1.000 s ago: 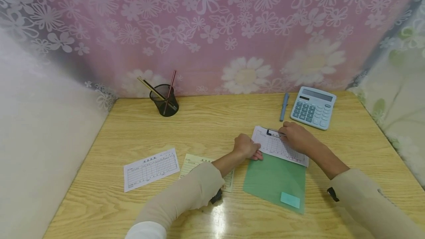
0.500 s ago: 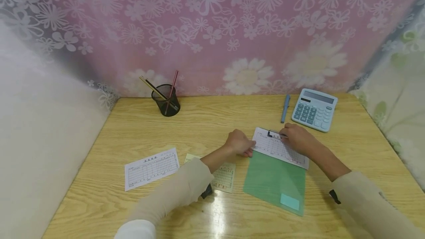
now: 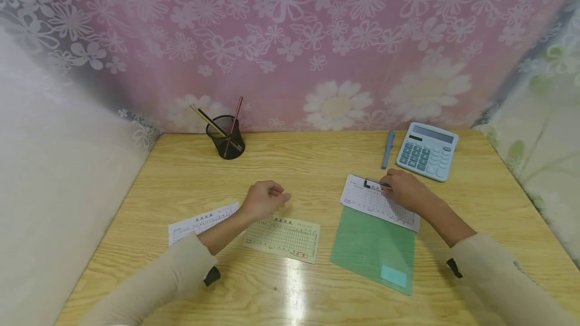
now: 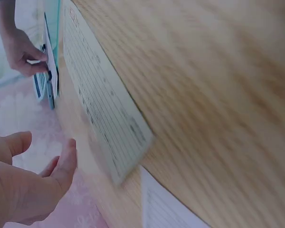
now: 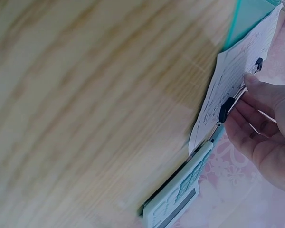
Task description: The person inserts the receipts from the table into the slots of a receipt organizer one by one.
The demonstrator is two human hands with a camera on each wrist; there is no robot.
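Observation:
My right hand (image 3: 405, 188) pinches the metal clip (image 3: 372, 183) at the top of a translucent green clipboard (image 3: 369, 250). Thumb and fingers meet on the clip's wire in the right wrist view, between its black end pieces. A white printed form (image 3: 362, 199) lies across the clipboard's upper part, under the clip; my hand covers some of its right side. Over the far edge of a yellow form (image 3: 285, 239) is my left hand (image 3: 263, 200), holding nothing, its fingers loosely bent and the thumb apart. Another white form (image 3: 199, 221) lies to the left, partly hidden by my left forearm.
Behind the clipboard are a blue pen (image 3: 387, 150) and a light blue calculator (image 3: 427, 151). A black mesh cup (image 3: 232, 149) with pencils stands at the back left. A flowered curtain (image 3: 281, 54) closes off the desk's far edge.
My left hand has left the white form's left edge on the clipboard and moved left, over the yellow form, uncovering most of it. My right hand stays on the clip.

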